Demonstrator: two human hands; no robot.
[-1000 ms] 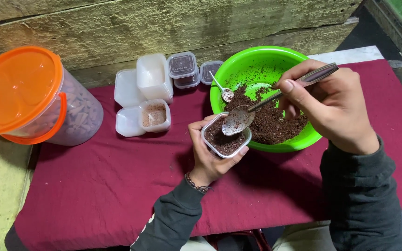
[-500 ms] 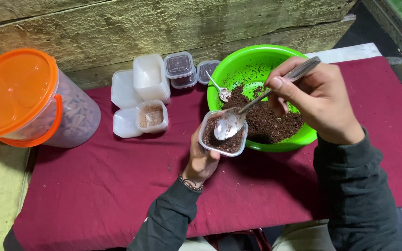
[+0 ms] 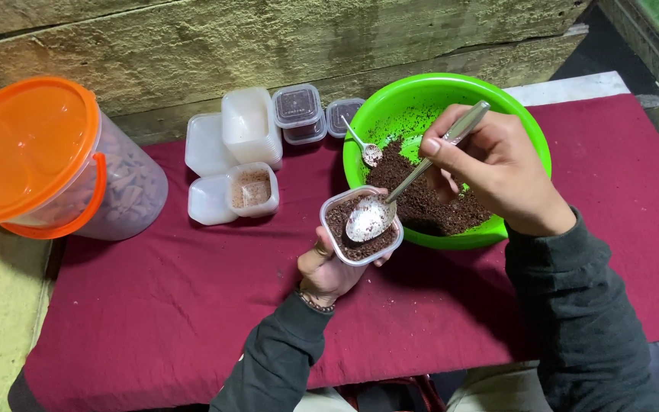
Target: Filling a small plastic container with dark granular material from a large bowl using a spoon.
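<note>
My left hand (image 3: 329, 267) grips the cup (image 3: 361, 226) just near-left of the bowl (image 3: 390, 99), while my right hand (image 3: 497, 172) pinches the spoon (image 3: 398, 191), handle slanting far-right, bowl-end resting in the cup.

Small tub (image 3: 361, 226) before the bowl (image 3: 528, 130), spoon (image 3: 375, 214) in it, lidded bucket (image 3: 47, 160) far left, stacked containers (image 3: 252, 126) between.

Upper left of frame: clear plastic bucket (image 3: 127, 187) with orange lid (image 3: 28, 149). Top centre: stacked white containers (image 3: 249, 122), loose white lids (image 3: 209, 200), one open tub of pale powder (image 3: 252, 188), two lidded tubs (image 3: 297, 107). Maroon cloth (image 3: 154, 305) covers the table.
</note>
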